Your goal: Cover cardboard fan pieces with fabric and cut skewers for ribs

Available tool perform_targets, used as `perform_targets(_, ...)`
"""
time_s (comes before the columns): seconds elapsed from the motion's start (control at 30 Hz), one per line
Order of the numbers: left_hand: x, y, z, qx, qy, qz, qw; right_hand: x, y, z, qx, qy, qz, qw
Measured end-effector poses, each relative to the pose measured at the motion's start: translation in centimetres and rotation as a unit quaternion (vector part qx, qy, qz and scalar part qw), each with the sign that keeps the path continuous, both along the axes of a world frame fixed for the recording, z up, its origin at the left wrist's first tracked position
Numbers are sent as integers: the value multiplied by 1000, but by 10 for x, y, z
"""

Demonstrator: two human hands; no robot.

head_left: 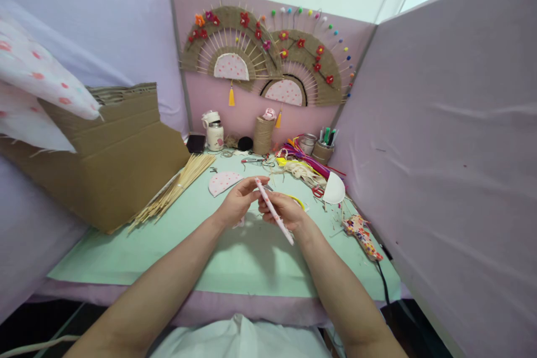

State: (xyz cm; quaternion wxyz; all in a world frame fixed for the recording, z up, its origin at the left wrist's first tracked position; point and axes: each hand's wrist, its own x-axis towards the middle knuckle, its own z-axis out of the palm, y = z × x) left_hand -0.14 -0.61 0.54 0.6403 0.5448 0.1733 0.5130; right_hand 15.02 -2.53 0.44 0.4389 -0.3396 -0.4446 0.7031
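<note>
while both hands meet above the middle of the green-covered table [138,257], i can see a thin white piece with pink spots [274,212] held between them. it is turned almost edge-on to my camera and slants, its far end to the left and its near end to the right. the left hand [238,202] pinches the far end, thumb and fingers closed on it. the right hand [286,210] has its fingers curled in against the piece lower down, a narrow grip as well. a yellow curved thing [298,201] shows just past the right hand; i cannot tell if that hand holds it too.

to the left, just beyond the left hand, a half-round spotted piece [224,182] lies flat. farther left i have a bundle of thin sticks [178,189] leaning by a cardboard box [126,151], with spotted cloth [46,64] hanging over the box. on the right i make out red-handled scissors [318,192] beside a white half-round [334,188], and nearer, a flower-patterned tool [363,236] with a black cord [383,279]. at the far side stand a bottle [216,137] and a roll of twine [263,135], below two decorated fans on the pink wall [218,98].
</note>
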Motion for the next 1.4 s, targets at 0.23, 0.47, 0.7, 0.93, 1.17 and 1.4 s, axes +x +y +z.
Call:
perform_targets(0.23,-1,13,-7,-51,34,90,994,16,9,-5,17,-83,-147,985)
perform_targets(0.47,-2,13,-5,-37,144,160,976,23,4,5,219,-228,-177,932)
perform_targets(0.7,1,8,-1,24,113,254,960,7,0,2,307,-341,-223,860)
perform_targets(0.93,-3,16,-4,-10,97,227,969,6,-4,5,308,-350,-211,859)
perform_targets(1.17,-3,16,-6,-37,98,150,983,2,-5,4,280,-334,-210,875)
perform_targets(1.4,-14,23,2,-116,35,149,981,29,5,9,273,-302,-262,875)
